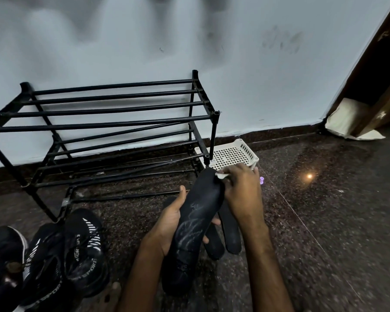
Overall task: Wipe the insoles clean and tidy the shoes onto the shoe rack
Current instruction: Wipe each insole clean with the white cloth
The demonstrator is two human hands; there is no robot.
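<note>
- Insole cleaning under way: our left hand [167, 221] is cradling a long black foam insole [196, 221] at mid-length. The thumb is lying on the left edge, and the fingers [215, 221] are curling round from beneath.
- Our right hand [241, 190] is pinching a small white cloth [222, 175] closed against the insole's far tip.
- We are holding the insole clear of the dark speckled stone floor [324, 199], in front of the black metal-bar shoe rack [113, 111]. Its long axis is running from near our lap away and slightly right, with the far end pointing toward the white perforated plastic basket [232, 153].
- Pale streaks are showing along its middle. We are judging that the next move calls for drawing the cloth back down the length, with firm support below.
- Two more black insoles [232, 230] are lying on the floor under our hands.
- The black sport shoes [83, 248] are sitting at left, off the rack, so the tidying is not yet begun.
</note>
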